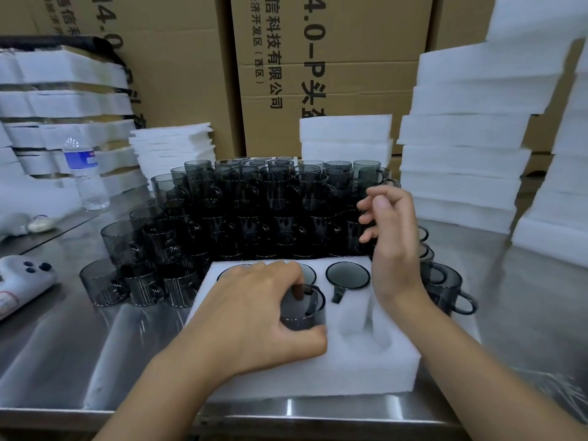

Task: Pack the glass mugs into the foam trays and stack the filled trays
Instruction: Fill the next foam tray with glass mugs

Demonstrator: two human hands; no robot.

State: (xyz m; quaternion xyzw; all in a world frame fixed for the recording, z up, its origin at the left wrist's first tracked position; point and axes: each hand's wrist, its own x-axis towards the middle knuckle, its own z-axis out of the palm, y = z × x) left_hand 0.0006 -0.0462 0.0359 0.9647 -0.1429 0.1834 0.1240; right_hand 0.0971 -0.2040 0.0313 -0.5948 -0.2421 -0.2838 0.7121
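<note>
I see left hand (254, 310) gripping mug (302, 313), fingers curled round it, over near-row pocket of foam tray (366, 361) at near edge of table (95, 345). Above tray far right corner, right hand (391, 237), fingers loosely curled, holding nothing.

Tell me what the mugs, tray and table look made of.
The mugs look like smoky grey glass: see-through, glossy rims. The tray is white foam, matte and fuzzy-edged. The table is probably brushed stainless steel: dull blurred reflections.

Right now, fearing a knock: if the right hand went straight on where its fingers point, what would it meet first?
Probably the stacked smoky glass mugs just left of the right hand, though depth is unclear.
</note>
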